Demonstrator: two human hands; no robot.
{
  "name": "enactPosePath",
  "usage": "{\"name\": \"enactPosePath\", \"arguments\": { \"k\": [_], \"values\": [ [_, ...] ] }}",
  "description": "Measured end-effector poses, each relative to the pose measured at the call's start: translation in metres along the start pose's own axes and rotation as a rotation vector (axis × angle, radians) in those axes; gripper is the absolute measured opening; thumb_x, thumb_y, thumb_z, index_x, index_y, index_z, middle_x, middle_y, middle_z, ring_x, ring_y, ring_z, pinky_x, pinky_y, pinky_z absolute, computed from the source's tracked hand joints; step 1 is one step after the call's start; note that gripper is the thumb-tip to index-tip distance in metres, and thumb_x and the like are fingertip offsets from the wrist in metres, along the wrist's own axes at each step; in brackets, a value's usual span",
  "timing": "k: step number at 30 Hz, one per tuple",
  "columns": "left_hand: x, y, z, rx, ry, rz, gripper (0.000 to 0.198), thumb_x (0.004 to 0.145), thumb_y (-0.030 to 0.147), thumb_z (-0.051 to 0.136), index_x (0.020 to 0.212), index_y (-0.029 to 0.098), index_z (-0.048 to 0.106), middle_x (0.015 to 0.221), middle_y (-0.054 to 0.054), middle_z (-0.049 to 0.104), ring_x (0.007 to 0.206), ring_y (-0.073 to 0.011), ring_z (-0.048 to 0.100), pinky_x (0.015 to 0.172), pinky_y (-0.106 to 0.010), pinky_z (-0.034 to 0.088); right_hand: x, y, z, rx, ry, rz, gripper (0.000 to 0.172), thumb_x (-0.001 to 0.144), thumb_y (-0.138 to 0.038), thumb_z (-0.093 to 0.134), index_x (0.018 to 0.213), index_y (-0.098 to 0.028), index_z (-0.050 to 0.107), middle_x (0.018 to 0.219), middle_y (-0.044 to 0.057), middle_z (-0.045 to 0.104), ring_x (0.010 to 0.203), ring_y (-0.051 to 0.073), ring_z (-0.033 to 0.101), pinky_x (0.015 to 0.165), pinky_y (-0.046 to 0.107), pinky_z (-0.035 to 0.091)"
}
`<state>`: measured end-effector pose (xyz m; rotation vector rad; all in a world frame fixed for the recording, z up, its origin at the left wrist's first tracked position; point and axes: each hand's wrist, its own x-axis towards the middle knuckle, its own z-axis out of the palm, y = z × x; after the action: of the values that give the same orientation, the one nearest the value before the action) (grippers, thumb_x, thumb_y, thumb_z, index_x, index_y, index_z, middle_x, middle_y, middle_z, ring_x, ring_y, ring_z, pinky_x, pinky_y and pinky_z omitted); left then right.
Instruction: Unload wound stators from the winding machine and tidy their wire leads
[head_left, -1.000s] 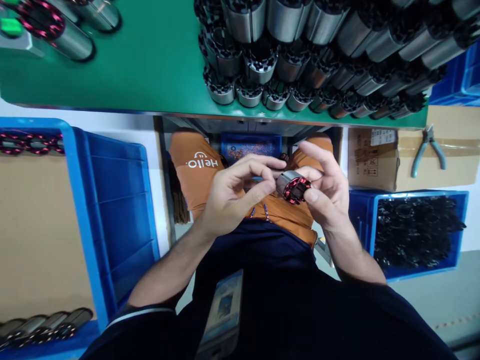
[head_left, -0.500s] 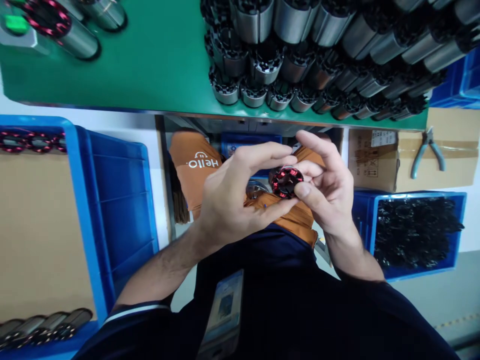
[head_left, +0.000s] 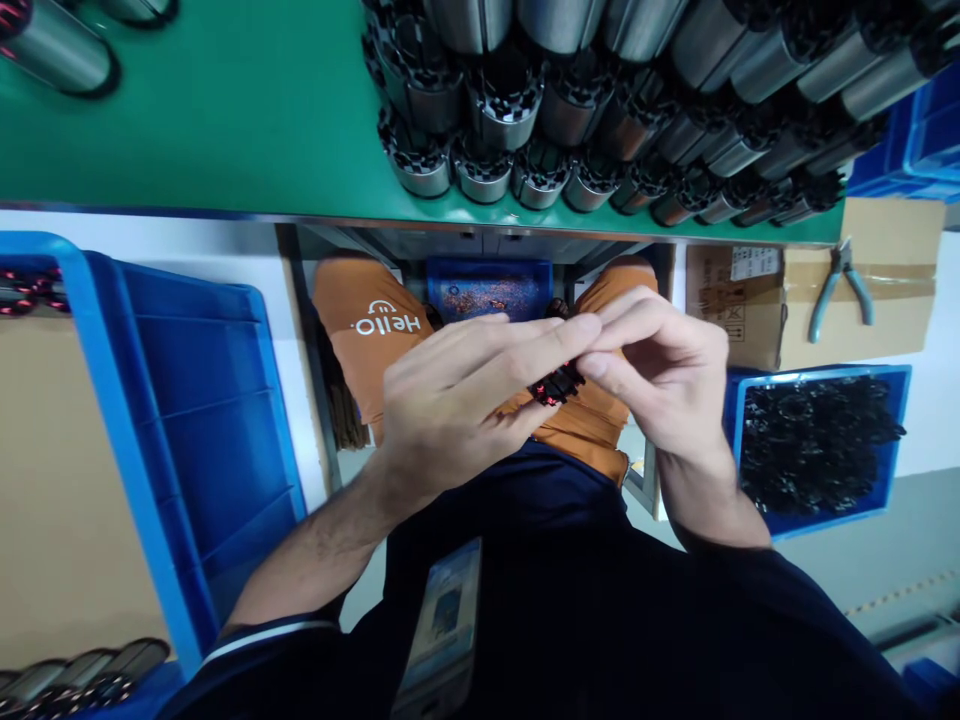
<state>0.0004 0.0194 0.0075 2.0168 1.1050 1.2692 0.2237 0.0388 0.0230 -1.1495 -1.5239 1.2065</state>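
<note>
A motor stator wound with red wire is in my left hand, above my lap. The fingers lie across its top and the thumb supports it from below, so only its black-and-red end shows. At the stator's right edge, my right hand has thumb and forefinger drawn together in a pinch. Whatever is between those fingertips is too small or too hidden to see.
Several rows of metal stators with black ends stand on the green tabletop. To the right, pliers lie on a cardboard box, near a blue bin of black parts. A blue crate with wound stators is at left.
My left fingers have folded over the stator, which is now tilted and mostly covered. My right fingers have moved from holding its rim into a pinch by its edge. The view has shifted slightly.
</note>
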Motion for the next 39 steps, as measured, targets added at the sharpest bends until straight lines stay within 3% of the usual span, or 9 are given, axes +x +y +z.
{"name": "enactPosePath", "arguments": {
  "k": [5, 8, 13, 18, 23, 28, 31, 35, 39],
  "values": [
    [0.002, 0.002, -0.003, 0.01, 0.135, -0.069, 0.038, 0.092, 0.024, 0.095, 0.125, 0.035, 0.082, 0.12, 0.003, 0.084, 0.104, -0.0201, 0.08, 0.092, -0.04, 0.07, 0.004, -0.005, -0.008, 0.024, 0.262, 0.058, 0.016, 0.097, -0.044, 0.089, 0.091, -0.033, 0.08, 0.086, -0.001, 0.071, 0.079, 0.019, 0.069, 0.088, 0.04, 0.064],
    [0.006, 0.002, -0.002, 0.033, 0.192, -0.098, 0.03, 0.089, 0.031, 0.099, 0.114, 0.033, 0.082, 0.105, 0.004, 0.084, 0.09, -0.019, 0.077, 0.08, -0.04, 0.066, -0.001, -0.002, -0.006, -0.011, 0.394, 0.015, 0.011, 0.102, -0.045, 0.084, 0.097, -0.037, 0.079, 0.09, -0.001, 0.071, 0.085, 0.02, 0.071, 0.099, 0.042, 0.064],
    [0.005, 0.001, 0.003, -0.018, 0.218, -0.113, 0.029, 0.093, 0.04, 0.096, 0.117, 0.034, 0.082, 0.106, 0.003, 0.084, 0.091, -0.0226, 0.077, 0.082, -0.043, 0.063, -0.019, -0.002, 0.013, -0.103, 0.151, -0.114, 0.036, 0.082, -0.042, 0.102, 0.114, -0.036, 0.086, 0.098, 0.005, 0.075, 0.1, 0.028, 0.072, 0.096, 0.049, 0.066],
    [0.001, 0.002, 0.006, -0.068, 0.142, -0.244, 0.038, 0.097, 0.062, 0.087, 0.12, 0.033, 0.079, 0.113, -0.001, 0.083, 0.109, -0.0279, 0.077, 0.097, -0.047, 0.064, -0.019, -0.004, 0.006, -0.167, 0.108, -0.086, 0.02, 0.088, -0.049, 0.096, 0.1, -0.036, 0.087, 0.092, 0.005, 0.075, 0.097, 0.03, 0.073, 0.095, 0.055, 0.066],
    [0.004, 0.007, 0.013, -0.057, 0.078, -0.143, 0.04, 0.103, 0.059, 0.081, 0.126, 0.03, 0.067, 0.119, -0.004, 0.077, 0.114, -0.0244, 0.072, 0.101, -0.045, 0.064, -0.015, -0.01, -0.007, -0.219, 0.084, -0.04, 0.017, 0.087, -0.047, 0.097, 0.099, -0.04, 0.087, 0.095, 0.007, 0.076, 0.103, 0.036, 0.075, 0.091, 0.058, 0.067],
    [0.007, 0.006, 0.022, -0.092, 0.145, -0.072, 0.026, 0.106, 0.038, 0.076, 0.124, 0.03, 0.058, 0.111, -0.004, 0.068, 0.111, -0.0229, 0.068, 0.101, -0.045, 0.061, -0.02, -0.008, 0.012, 0.065, 0.146, 0.066, 0.02, 0.095, -0.049, 0.091, 0.108, -0.034, 0.087, 0.096, 0.003, 0.078, 0.089, 0.024, 0.077, 0.086, 0.044, 0.07],
    [0.007, 0.001, 0.024, -0.08, 0.16, -0.011, 0.035, 0.1, 0.046, 0.086, 0.118, 0.028, 0.062, 0.107, -0.005, 0.072, 0.107, -0.0245, 0.07, 0.099, -0.044, 0.06, -0.027, 0.0, 0.029, 0.281, 0.12, 0.21, 0.032, 0.094, -0.049, 0.092, 0.123, -0.036, 0.087, 0.109, 0.002, 0.082, 0.097, 0.022, 0.08, 0.091, 0.041, 0.072],
    [0.005, -0.006, 0.024, -0.017, 0.107, -0.015, 0.036, 0.096, 0.056, 0.088, 0.109, 0.03, 0.066, 0.108, -0.007, 0.075, 0.104, -0.0265, 0.071, 0.095, -0.045, 0.061, -0.035, 0.011, 0.042, 0.429, 0.165, 0.258, 0.013, 0.096, -0.042, 0.091, 0.108, -0.039, 0.091, 0.113, 0.0, 0.085, 0.107, 0.019, 0.081, 0.101, 0.04, 0.071],
    [0.004, -0.011, 0.026, -0.05, 0.018, -0.073, 0.036, 0.095, 0.058, 0.087, 0.096, 0.03, 0.064, 0.104, -0.007, 0.075, 0.103, -0.0281, 0.073, 0.098, -0.047, 0.06, -0.036, 0.016, 0.044, 0.443, 0.197, 0.293, 0.011, 0.094, -0.042, 0.093, 0.103, -0.037, 0.091, 0.109, 0.0, 0.086, 0.101, 0.018, 0.08, 0.097, 0.037, 0.071]
  ]
}}
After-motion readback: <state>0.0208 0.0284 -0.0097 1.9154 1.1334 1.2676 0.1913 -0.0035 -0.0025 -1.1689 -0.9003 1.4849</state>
